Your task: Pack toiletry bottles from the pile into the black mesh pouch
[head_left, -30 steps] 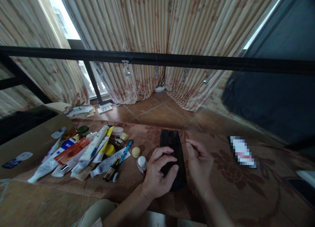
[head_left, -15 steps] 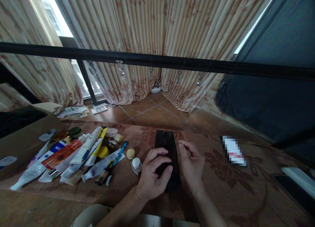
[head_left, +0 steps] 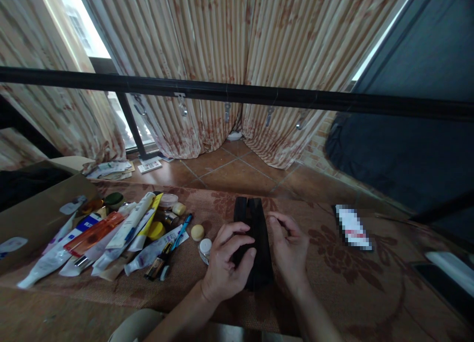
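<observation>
A long black pouch (head_left: 260, 233), seemingly of cloth, lies lengthwise in front of me on the brown patterned cover (head_left: 314, 302). Over its left side is my left hand (head_left: 231, 260), fingers curved and apart, thumb stretched across the black material. My right hand (head_left: 291, 245) is at the pouch's right edge, thumb and forefinger pressed together. Whatever is in that pinch, if anything, is too small to make out. Just left of my left hand stand a small white-capped jar (head_left: 205, 246) and a round cream-coloured item (head_left: 197, 232).
Several tubes and bottles lie heaped at the left, among them a white tube (head_left: 130, 221), an orange pack (head_left: 94, 233) and a blue pen (head_left: 182, 231). Behind them stands a cardboard box (head_left: 44, 198). A blurred white packet (head_left: 353, 227) lies at the right. A black rail (head_left: 229, 91) crosses beyond.
My left hand has shifted slightly to the left over the pouch. My right hand keeps its pinch in nearly the same place.
</observation>
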Action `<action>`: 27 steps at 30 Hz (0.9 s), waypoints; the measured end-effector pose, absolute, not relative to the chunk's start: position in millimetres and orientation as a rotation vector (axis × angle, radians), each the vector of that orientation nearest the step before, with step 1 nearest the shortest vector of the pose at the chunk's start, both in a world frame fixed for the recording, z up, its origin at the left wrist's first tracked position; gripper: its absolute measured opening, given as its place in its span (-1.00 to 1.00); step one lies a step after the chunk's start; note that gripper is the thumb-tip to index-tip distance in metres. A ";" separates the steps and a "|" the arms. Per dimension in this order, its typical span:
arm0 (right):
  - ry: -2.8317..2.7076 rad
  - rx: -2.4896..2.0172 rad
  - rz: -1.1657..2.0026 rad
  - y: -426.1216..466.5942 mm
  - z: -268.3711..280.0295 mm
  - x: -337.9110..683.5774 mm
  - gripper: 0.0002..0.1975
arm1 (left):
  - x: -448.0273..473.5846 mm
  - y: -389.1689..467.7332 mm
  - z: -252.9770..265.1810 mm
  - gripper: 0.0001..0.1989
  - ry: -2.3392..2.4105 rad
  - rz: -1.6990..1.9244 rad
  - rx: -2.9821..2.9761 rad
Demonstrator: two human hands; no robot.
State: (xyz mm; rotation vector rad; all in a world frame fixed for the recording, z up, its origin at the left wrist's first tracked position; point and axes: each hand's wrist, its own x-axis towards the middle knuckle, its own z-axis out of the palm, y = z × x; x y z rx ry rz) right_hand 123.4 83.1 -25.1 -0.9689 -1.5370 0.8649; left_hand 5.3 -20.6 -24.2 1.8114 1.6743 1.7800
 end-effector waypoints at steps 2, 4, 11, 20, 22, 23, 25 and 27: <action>-1.541 -0.975 0.854 83.4 -25.6 123.6 -0.81 | 4.0 -21.1 -22.7 -0.81 1.696 1.789 1.820; -1.544 -0.976 0.842 83.7 -25.9 123.6 -0.81 | 2.7 -21.3 -21.4 -0.83 1.719 1.801 1.817; -1.539 -0.979 0.808 84.2 -24.6 123.3 -0.81 | -1.9 -21.1 -19.2 -0.86 1.802 1.840 1.798; -1.501 -0.989 0.818 85.2 -25.6 126.6 -0.80 | -41.3 -24.8 -14.2 -0.91 2.030 2.056 1.601; -1.501 -1.005 0.810 86.2 -26.4 128.0 -0.80 | -55.4 -23.4 -14.6 -0.92 2.045 2.126 1.429; -1.497 -1.008 0.806 86.6 -26.7 128.6 -0.80 | -61.8 -22.7 -14.9 -0.92 2.044 2.111 1.358; -1.495 -1.009 0.807 87.2 -26.8 129.5 -0.80 | -72.4 -21.8 -15.2 -0.90 2.014 2.029 1.238; -1.483 -1.022 0.817 87.5 -26.2 130.4 -0.80 | -79.9 -22.7 -14.8 -0.87 1.963 1.936 1.148</action>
